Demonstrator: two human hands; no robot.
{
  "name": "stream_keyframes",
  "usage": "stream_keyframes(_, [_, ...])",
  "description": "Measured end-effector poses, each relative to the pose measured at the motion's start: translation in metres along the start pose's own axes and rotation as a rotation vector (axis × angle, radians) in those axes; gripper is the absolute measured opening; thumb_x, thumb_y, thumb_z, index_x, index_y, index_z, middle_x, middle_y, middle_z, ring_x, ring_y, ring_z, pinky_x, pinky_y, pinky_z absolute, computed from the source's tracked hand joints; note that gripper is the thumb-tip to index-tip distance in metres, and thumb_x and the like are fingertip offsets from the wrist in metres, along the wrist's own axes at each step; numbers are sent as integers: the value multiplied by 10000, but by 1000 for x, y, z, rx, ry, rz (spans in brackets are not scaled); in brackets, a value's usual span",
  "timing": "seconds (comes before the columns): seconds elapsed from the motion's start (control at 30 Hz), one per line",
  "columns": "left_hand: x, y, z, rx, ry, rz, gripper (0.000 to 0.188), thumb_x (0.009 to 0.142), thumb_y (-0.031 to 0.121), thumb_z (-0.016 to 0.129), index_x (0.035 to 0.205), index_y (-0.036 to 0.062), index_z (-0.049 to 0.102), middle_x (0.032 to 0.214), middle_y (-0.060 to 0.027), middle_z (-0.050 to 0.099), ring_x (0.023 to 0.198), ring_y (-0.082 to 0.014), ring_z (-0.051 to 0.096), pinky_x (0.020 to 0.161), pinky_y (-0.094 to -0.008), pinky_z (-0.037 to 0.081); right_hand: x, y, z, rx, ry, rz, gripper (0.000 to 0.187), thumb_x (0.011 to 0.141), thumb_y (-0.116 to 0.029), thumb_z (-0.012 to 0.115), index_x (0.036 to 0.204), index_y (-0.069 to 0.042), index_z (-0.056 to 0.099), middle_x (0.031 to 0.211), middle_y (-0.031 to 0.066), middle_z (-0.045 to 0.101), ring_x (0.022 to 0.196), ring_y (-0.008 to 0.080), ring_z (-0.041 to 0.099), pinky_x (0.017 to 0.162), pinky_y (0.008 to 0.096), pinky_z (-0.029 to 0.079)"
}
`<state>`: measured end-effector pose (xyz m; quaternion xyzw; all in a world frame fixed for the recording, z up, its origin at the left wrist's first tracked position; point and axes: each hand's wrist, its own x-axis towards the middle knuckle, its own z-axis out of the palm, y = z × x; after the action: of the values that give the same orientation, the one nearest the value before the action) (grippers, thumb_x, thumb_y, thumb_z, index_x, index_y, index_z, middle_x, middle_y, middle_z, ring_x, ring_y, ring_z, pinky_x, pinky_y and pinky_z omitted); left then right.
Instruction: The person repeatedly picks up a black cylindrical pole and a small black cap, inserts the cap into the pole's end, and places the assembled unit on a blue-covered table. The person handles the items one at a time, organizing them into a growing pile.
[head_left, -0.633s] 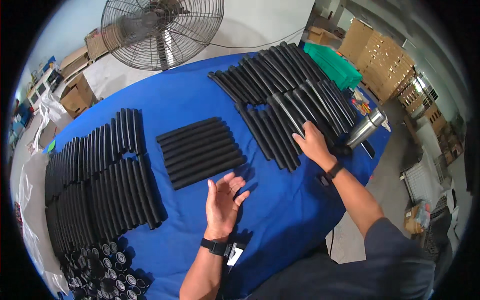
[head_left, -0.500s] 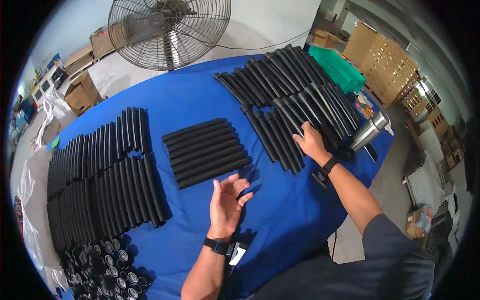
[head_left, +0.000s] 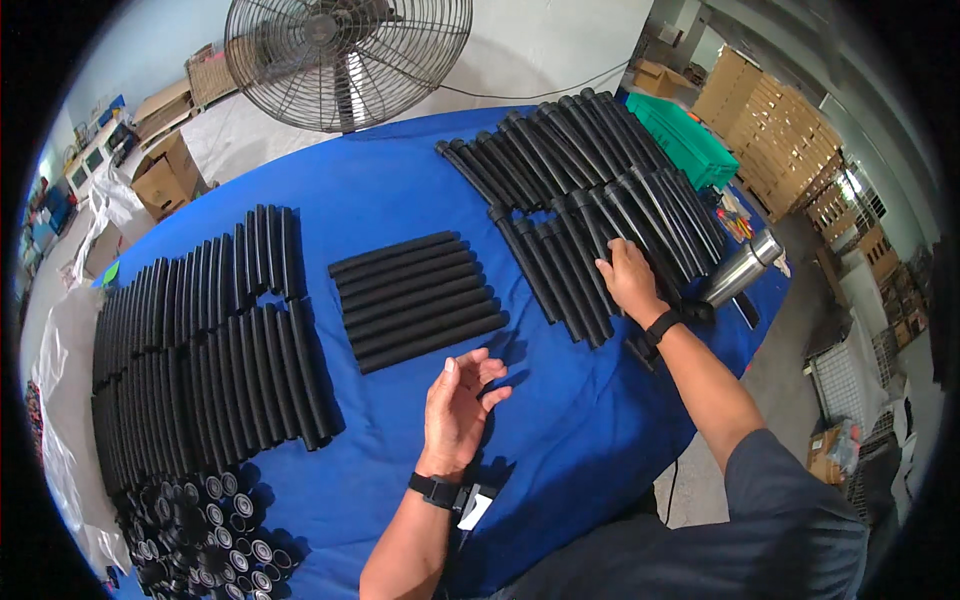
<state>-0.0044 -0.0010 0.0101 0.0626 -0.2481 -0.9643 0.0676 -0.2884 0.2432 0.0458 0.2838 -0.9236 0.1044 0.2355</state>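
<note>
My right hand [head_left: 634,284] is closed over a black tube [head_left: 595,225] in the group at the right. Its thumb and fingers press down on the tube from above, and the palm hides part of the neighbouring tubes. My left hand [head_left: 460,405] hovers palm up with fingers apart and holds nothing. It is just in front of a stack of black tubes [head_left: 420,300] lying crosswise in a row on the blue cloth [head_left: 400,190]. The tubes on the right have wider collars at their far ends.
More black tubes [head_left: 200,370] lie in two rows at the left, with round black caps [head_left: 215,540] heaped before them. A steel flask [head_left: 742,268], a green crate [head_left: 690,140] and a phone [head_left: 746,311] are at the right. A wire-caged fan [head_left: 345,60] stands behind.
The view has shifted slightly. My right hand has moved a little to the right over the tubes. My left hand stays nearly where it was, open.
</note>
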Motion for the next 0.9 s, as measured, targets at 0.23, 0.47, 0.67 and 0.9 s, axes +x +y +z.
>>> stream_keyframes(0.23, [0, 0, -2, 29, -9, -5, 492, 1051, 500, 517, 1254, 74, 656, 1168, -106, 703, 1161, -252, 637, 961, -433, 533, 1, -8, 6, -18, 60, -160, 384, 949, -158, 669, 1296, -25, 573, 1164, 192, 600, 1084, 389, 581, 948, 488, 486])
stream_keyframes(0.47, [0, 0, -3, 28, -4, -8, 488, 1063, 485, 500, 1259, 63, 648, 1161, -110, 705, 1157, -255, 643, 958, -436, 540, 2, -12, 15, -105, -57, -154, 518, 989, -259, 643, 1451, -52, 536, 1355, 229, 550, 1200, 386, 555, 1003, 479, 471])
stream_keyframes(0.67, [-1, 1, -1, 44, 1, -15, 490, 1068, 481, 493, 1260, 53, 635, 1159, -115, 699, 1130, -250, 652, 949, -431, 548, 3, -9, 7, -155, -146, -174, 490, 1030, -274, 584, 1462, -51, 528, 1473, 271, 474, 1246, 409, 525, 1033, 507, 450])
stream_keyframes(0.9, [-1, 1, 0, 48, -6, -25, 481, 1067, 475, 502, 1255, 52, 634, 1163, -116, 695, 1116, -245, 656, 943, -414, 551, -8, -28, -7, -49, -13, -293, 516, 1008, -313, 617, 1441, -43, 547, 1510, 311, 433, 1319, 454, 481, 1071, 533, 421])
